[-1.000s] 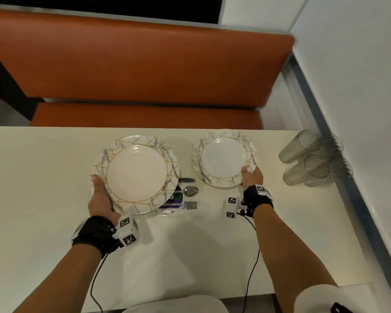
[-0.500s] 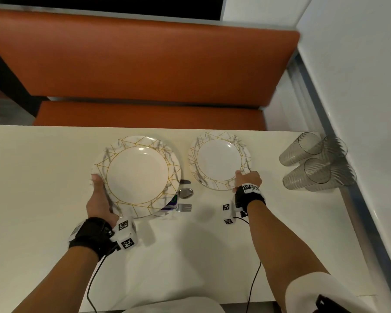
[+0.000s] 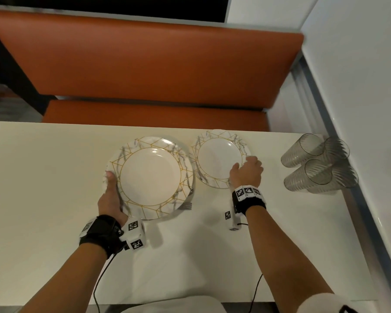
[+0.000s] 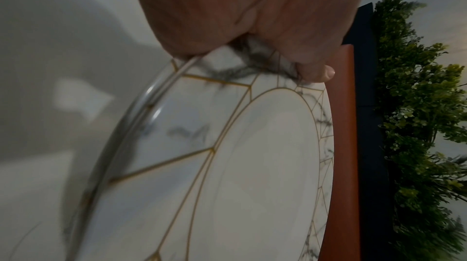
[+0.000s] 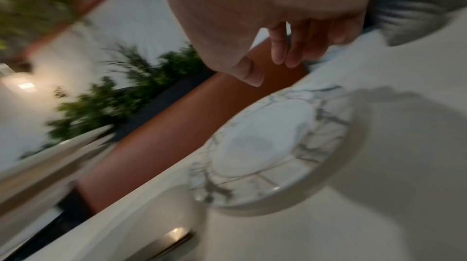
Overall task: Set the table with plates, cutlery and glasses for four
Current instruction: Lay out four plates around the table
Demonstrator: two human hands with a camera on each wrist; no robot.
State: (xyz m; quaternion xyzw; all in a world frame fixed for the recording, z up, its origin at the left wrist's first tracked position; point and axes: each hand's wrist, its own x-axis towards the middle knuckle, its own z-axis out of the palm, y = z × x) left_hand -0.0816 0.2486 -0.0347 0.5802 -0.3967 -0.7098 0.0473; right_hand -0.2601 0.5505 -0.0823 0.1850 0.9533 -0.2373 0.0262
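A large marble-and-gold plate (image 3: 150,177) is lifted at a tilt over the white table (image 3: 43,177). My left hand (image 3: 110,190) grips its left rim, thumb on top; the left wrist view shows a second rim under the plate (image 4: 252,165), both held by that hand (image 4: 252,49). A smaller matching plate (image 3: 217,159) lies flat near the far edge. My right hand (image 3: 246,170) hovers over its near right rim. In the right wrist view, that hand's (image 5: 265,69) relaxed fingers are clear of the small plate (image 5: 265,145). Cutlery (image 3: 186,206) peeks from under the large plate.
Several clear glasses (image 3: 314,163) cluster at the table's right end by the white wall. An orange bench (image 3: 145,64) runs behind the far edge. Cables trail from both wrist bands toward the near edge.
My right hand slid the small plate a little farther away, let go of it and lifted off toward its right rim. My left hand kept its hold on the large plate.
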